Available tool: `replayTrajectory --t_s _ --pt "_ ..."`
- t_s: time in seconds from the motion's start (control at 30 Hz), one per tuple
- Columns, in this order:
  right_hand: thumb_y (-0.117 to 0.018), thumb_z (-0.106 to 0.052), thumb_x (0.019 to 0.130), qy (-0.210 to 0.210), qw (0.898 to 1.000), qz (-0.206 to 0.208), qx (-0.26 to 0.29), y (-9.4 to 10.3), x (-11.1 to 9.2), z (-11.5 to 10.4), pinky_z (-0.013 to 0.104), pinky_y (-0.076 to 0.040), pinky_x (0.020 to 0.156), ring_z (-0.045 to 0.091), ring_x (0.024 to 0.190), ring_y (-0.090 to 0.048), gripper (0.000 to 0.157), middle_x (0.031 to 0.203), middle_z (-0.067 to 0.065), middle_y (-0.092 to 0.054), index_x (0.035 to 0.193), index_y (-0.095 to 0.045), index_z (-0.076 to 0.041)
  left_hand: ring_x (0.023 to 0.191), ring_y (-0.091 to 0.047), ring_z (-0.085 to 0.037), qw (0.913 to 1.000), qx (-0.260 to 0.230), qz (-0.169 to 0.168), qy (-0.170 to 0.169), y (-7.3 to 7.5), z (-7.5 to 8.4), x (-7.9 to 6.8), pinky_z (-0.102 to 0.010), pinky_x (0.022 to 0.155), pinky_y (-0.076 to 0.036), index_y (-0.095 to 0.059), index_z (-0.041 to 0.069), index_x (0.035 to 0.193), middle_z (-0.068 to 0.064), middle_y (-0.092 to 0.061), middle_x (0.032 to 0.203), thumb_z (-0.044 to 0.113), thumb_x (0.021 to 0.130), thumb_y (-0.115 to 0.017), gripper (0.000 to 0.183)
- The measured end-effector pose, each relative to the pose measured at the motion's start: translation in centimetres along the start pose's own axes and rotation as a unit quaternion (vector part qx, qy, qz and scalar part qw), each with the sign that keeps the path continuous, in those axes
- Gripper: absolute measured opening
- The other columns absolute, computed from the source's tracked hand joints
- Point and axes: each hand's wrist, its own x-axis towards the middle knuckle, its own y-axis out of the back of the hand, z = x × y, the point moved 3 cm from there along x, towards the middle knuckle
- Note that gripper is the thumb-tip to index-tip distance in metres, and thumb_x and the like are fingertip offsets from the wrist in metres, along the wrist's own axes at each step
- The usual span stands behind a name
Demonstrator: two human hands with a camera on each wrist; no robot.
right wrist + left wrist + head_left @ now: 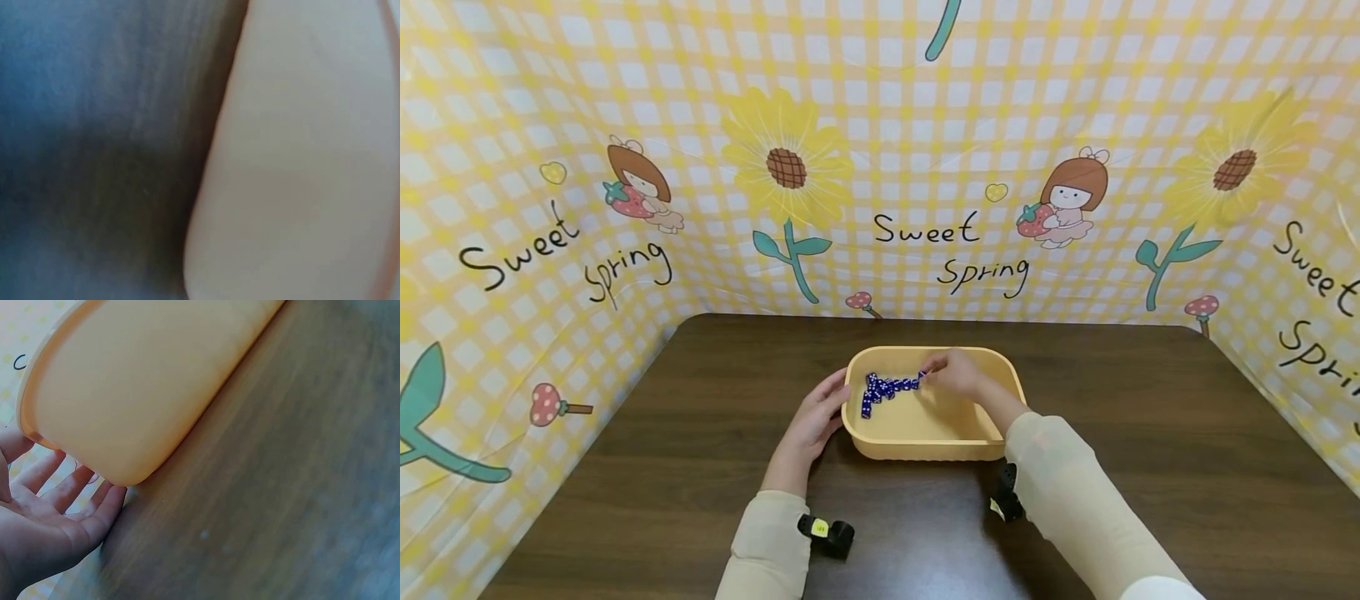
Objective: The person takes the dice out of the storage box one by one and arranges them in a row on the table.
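A yellow plastic basin (925, 451) stands on the table with a cluster of blue dice (880, 387) with white pips inside, toward its left end. From the cluster a row of dice runs right along the basin floor. My right hand (952, 372) reaches over the basin and pinches a die (922, 375) at the right end of that row. Against the basin's left end rests my left hand (815, 417), its fingers (75, 487) spread along the outside wall and its thumb near the rim. The right wrist view shows only the basin's outer wall (294, 156), not the hand.
The basin sits on a dark wood table (745, 358). A yellow checked cloth (910, 150) with flower prints hangs behind and at both sides. Black cameras are strapped at the left wrist (827, 533) and right wrist (1006, 493).
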Motion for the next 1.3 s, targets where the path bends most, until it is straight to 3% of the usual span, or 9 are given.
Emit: replayTrajectory --t_s 0.13,0.23,0.37,0.43,0.67,1.0,1.3 --pt "-0.063 -0.003 0.075 -0.038 0.999 0.010 0.006 1.8 -3.0 -5.9 0.027 -0.042 0.056 0.018 0.067 -0.052 0.012 0.079 0.012 -0.061 0.085 -0.063 0.005 0.106 -0.042 -0.027 1.0000 -0.001 -0.002 -0.001 0.0 0.0 0.1 -0.034 0.077 -0.040 -0.038 0.006 0.130 -0.014 -0.038 0.129 0.010 0.088 -0.047 0.042" --pt "-0.061 -0.001 0.077 -0.040 0.999 0.019 0.001 2.4 -3.6 -7.1 0.018 -0.036 0.052 0.016 0.066 -0.051 0.015 0.081 0.017 -0.060 0.088 -0.062 0.009 0.105 -0.043 -0.026 1.0000 0.001 -0.003 -0.002 0.0 0.0 0.0 -0.035 0.078 -0.040 -0.037 0.006 0.130 -0.013 -0.038 0.129 0.010 0.088 -0.047 0.042" --pt "-0.064 -0.007 0.076 -0.049 0.998 0.027 -0.013 3.1 -3.2 -6.6 0.019 -0.038 0.054 0.016 0.067 -0.052 0.015 0.078 0.010 -0.062 0.088 -0.064 0.002 0.106 -0.042 -0.027 1.0000 0.002 -0.004 -0.003 0.1 0.0 0.0 -0.035 0.079 -0.039 -0.037 0.005 0.130 -0.014 -0.037 0.130 0.010 0.089 -0.047 0.043" --pt "-0.065 -0.009 0.076 -0.051 0.998 0.026 -0.015 3.5 -3.2 -6.6 0.026 -0.041 0.059 0.015 0.068 -0.053 0.014 0.076 0.004 -0.061 0.088 -0.066 -0.002 0.107 -0.042 -0.028 1.0000 0.002 -0.003 -0.003 0.1 0.0 -0.1 -0.036 0.079 -0.039 -0.037 0.005 0.130 -0.014 -0.037 0.130 0.010 0.089 -0.047 0.043" --pt "-0.064 -0.012 0.077 -0.049 0.998 0.038 -0.032 5.2 -3.4 -7.0 0.029 -0.042 0.063 0.017 0.071 -0.052 0.013 0.076 0.003 -0.061 0.087 -0.066 -0.004 0.108 -0.041 -0.028 1.0000 0.003 0.000 0.002 0.1 -0.1 0.1 -0.037 0.080 -0.039 -0.037 0.006 0.130 -0.015 -0.036 0.130 0.010 0.089 -0.046 0.042" --pt "-0.060 -0.012 0.081 -0.046 0.998 0.045 -0.011 8.1 -4.6 -6.8 0.034 -0.043 0.069 0.023 0.082 -0.053 0.018 0.088 0.010 -0.060 0.092 -0.063 0.001 0.107 -0.042 -0.028 1.0000 0.001 0.002 -0.004 0.0 -0.1 0.1 -0.038 0.080 -0.038 -0.037 0.005 0.129 -0.015 -0.038 0.129 0.009 0.088 -0.047 0.042" --pt "-0.058 -0.012 0.082 -0.050 0.997 0.064 -0.001 11.1 -5.8 -5.4 0.040 -0.042 0.076 0.030 0.088 -0.054 0.025 0.095 0.017 -0.059 0.099 -0.059 0.005 0.109 -0.041 -0.029 1.0000 0.005 0.001 -0.003 0.1 -0.1 0.0 -0.038 0.081 -0.038 -0.037 0.005 0.130 -0.014 -0.037 0.130 0.010 0.089 -0.046 0.042"
